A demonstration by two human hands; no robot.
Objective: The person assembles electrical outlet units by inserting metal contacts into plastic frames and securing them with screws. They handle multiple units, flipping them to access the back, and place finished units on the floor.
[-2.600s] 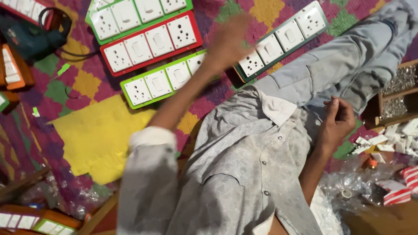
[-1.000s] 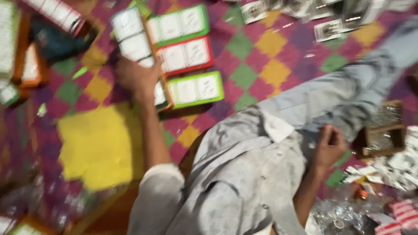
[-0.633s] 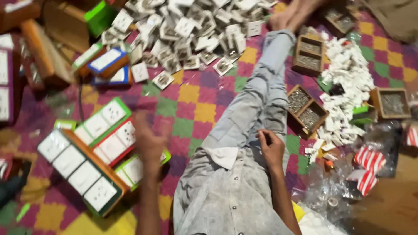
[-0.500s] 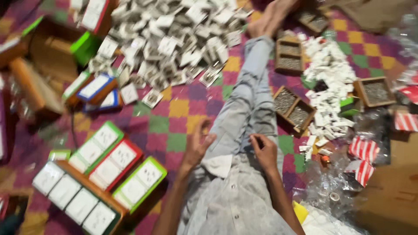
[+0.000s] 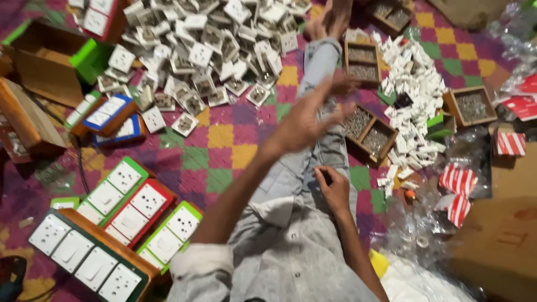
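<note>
- Head view, looking down on a person seated on a purple, yellow and green checkered mat (image 5: 224,134), one grey-trousered leg (image 5: 321,84) stretched out ahead.
- Left hand (image 5: 307,120) is raised above the leg, blurred by motion, fingers (image 5: 341,84) spread loosely apart and pointing away; nothing is in it and it touches nothing.
- Right hand (image 5: 334,187) rests on the thigh, fingers curled in toward the palm, thumb and fingertips pinched on the grey cloth or some small dark thing; which of the two cannot be told.
- Just right of the leg, near both hands, stands a shallow wooden two-compartment tray of small metal screws (image 5: 369,131).
- Beyond it lies a heap of small white plastic parts (image 5: 414,84), and further right another wooden tray of screws (image 5: 471,106).
- Ahead on the left spreads a big pile of loose white square socket modules (image 5: 212,45).
- Lower left, well apart from the hands, lie assembled switchboards with white sockets in green and red frames (image 5: 140,210), beside a long wooden-backed board of white switches (image 5: 84,257).
- Half a second ago the left hand lay on the thigh next to the right one; now it is lifted and out over the knee. The right hand has kept its place. Before that, the left arm reached toward the framed boards.
</note>
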